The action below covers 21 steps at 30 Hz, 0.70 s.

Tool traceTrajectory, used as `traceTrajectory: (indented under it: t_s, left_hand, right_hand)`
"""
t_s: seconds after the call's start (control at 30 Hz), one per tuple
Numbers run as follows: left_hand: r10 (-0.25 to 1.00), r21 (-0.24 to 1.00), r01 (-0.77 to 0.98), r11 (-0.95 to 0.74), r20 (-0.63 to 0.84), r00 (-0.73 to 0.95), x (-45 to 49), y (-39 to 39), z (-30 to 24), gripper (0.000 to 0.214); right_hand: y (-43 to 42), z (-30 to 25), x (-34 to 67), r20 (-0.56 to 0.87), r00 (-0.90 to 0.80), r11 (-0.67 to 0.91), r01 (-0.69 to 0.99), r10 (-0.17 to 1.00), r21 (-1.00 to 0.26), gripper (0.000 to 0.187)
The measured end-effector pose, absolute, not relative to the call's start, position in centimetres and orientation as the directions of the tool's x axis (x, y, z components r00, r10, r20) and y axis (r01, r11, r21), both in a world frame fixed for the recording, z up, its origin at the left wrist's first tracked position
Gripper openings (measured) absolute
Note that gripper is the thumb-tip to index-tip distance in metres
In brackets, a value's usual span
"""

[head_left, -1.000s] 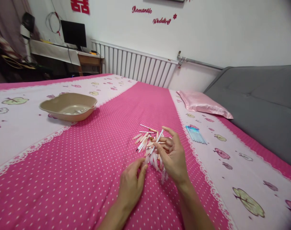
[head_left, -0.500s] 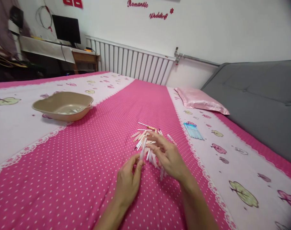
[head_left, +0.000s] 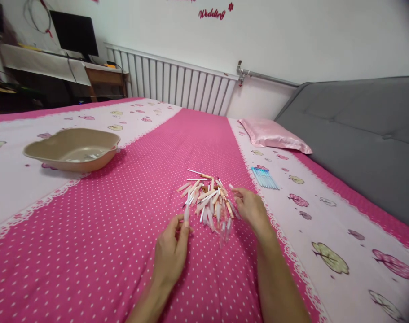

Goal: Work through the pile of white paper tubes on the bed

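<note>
My left hand point(head_left: 172, 246), at the near left of the pile, is closed on a slim, pale translucent pen point(head_left: 186, 211) that points up and away. At the pile's right edge is my right hand point(head_left: 251, 208), fingers pinched together. A pale stick-like end point(head_left: 231, 185) pokes out past its fingertips; the rest is hidden by the hand. Between the hands lies a loose pile of slim pen-like sticks point(head_left: 209, 197), white, pinkish translucent and peach-orange, crossing one another. Several light-blue pens point(head_left: 265, 178) lie side by side beyond my right hand.
A beige plastic basin point(head_left: 72, 150) with small pale pieces inside stands on the bed point(head_left: 123, 233) at the left. A pink pillow point(head_left: 274, 137) lies near the grey headboard point(head_left: 355, 121). Behind are a white radiator point(head_left: 173, 80) and a desk with a monitor point(head_left: 74, 35).
My right hand has moved from over the pile to its right edge and pinches a pale stick there. The left hand keeps its pen. The view has shifted slightly right.
</note>
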<state>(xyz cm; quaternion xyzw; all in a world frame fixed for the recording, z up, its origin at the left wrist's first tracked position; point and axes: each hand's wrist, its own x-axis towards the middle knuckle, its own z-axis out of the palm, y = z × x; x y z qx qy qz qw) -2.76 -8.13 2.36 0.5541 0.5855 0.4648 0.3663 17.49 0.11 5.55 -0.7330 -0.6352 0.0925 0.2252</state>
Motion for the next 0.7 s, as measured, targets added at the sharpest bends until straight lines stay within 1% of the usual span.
traceTrajectory:
  t_s: [0.17, 0.27, 0.37, 0.57, 0.7]
  left_hand:
    - [0.989, 0.953, 0.3, -0.038, 0.079, -0.127, -2.8, -8.1, 2.3, 0.033]
    - [0.989, 0.953, 0.302, -0.032, 0.073, -0.127, -2.8, -8.1, 2.2, 0.034]
    - [0.99, 0.952, 0.304, -0.03, 0.071, -0.124, -2.8, -8.1, 2.1, 0.035]
    - [0.989, 0.946, 0.321, -0.036, 0.08, -0.124, -2.9, -8.0, 2.0, 0.037]
    - [0.989, 0.947, 0.321, -0.031, 0.076, -0.128, -3.0, -8.1, 2.0, 0.038]
  right_hand:
    - [1.1, 4.4, 17.9, 0.021, 0.233, -0.21, 0.91, 0.972, -0.357, 0.039]
    - [1.4, 3.9, 18.3, -0.029, 0.248, -0.243, 0.911, 0.968, -0.332, 0.039]
    - [1.4, 3.7, 18.6, -0.076, 0.245, -0.257, 0.913, 0.966, -0.316, 0.034]
    - [1.3, 3.6, 18.6, -0.154, 0.208, -0.248, 0.912, 0.966, -0.328, 0.025]
    - [1.5, 3.4, 18.7, -0.168, 0.188, -0.239, 0.897, 0.968, -0.373, 0.029]
